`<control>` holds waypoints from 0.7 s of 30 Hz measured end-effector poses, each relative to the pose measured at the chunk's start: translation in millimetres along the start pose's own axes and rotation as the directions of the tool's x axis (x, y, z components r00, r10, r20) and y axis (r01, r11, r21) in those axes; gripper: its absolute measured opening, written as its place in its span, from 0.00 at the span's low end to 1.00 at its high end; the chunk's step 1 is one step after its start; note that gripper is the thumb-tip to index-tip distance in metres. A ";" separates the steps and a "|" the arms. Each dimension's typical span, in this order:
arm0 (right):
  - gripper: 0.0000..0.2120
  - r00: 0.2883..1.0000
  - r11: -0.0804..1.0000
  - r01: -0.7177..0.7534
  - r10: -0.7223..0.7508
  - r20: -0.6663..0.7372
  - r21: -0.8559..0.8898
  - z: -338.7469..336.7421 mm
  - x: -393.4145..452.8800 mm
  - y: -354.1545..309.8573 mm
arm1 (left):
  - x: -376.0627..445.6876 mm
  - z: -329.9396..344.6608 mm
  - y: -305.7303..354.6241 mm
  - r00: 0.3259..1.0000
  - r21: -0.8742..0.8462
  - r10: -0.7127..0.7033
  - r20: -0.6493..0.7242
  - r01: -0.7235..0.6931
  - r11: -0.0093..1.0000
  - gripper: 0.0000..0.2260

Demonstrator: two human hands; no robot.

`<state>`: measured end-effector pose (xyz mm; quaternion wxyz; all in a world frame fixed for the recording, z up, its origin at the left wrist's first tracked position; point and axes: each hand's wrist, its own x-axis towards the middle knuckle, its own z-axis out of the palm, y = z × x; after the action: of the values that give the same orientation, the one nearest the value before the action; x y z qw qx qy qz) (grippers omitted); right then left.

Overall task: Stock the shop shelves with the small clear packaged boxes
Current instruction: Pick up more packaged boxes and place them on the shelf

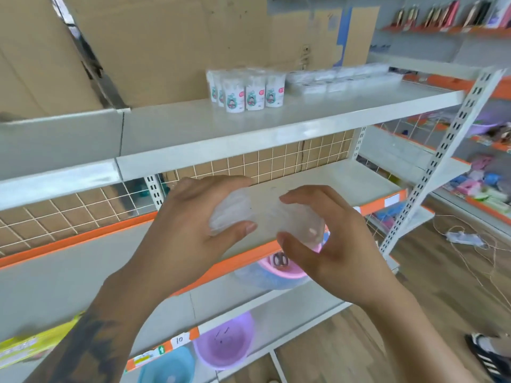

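I hold a small clear packaged box (265,214) between both hands, in front of the middle shelf (345,181). My left hand (190,225) grips its left end with thumb below and fingers over the top. My right hand (329,233) grips its right end the same way. The box is blurred and see-through. On the upper shelf (193,125) several clear packaged boxes (340,77) lie in rows at the back right, next to several white cotton-swab tubs (246,91).
Cardboard sheets (166,42) back the upper shelf. Pink, blue and purple plastic basins (224,344) sit on the lower shelves. An upright shelf post (431,167) stands at right. A power strip (464,237) and cord lie on the wooden floor; a person's shoe (486,355) is at bottom right.
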<state>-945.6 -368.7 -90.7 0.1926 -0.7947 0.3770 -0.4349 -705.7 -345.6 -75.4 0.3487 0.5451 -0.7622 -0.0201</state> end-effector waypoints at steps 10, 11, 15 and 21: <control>0.20 0.997 0.994 0.031 -0.038 -0.061 -0.106 -83.3 97.2 80.0 | 150.8 66.1 15.0 0.993 -0.023 0.097 -0.066 -0.098 0.995 0.25; 0.20 0.997 0.992 0.043 -0.051 -0.065 -0.116 -90.4 107.7 86.7 | 165.3 69.7 16.1 0.992 -0.015 0.107 -0.069 -0.108 0.994 0.25; 0.21 0.998 0.996 0.025 -0.030 -0.048 -0.082 -112.6 144.3 112.3 | 212.0 81.8 19.2 0.994 0.010 0.077 -0.074 -0.076 0.997 0.24; 0.20 0.999 0.994 0.022 -0.025 -0.025 -0.106 -136.1 203.0 158.3 | 267.3 91.5 29.5 0.999 0.097 -0.015 -0.028 0.017 0.995 0.26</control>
<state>-1059.3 -623.0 -5.6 0.1404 -0.8025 0.3924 -0.4269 -823.9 -591.4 3.7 0.3318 0.5678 -0.7530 0.0218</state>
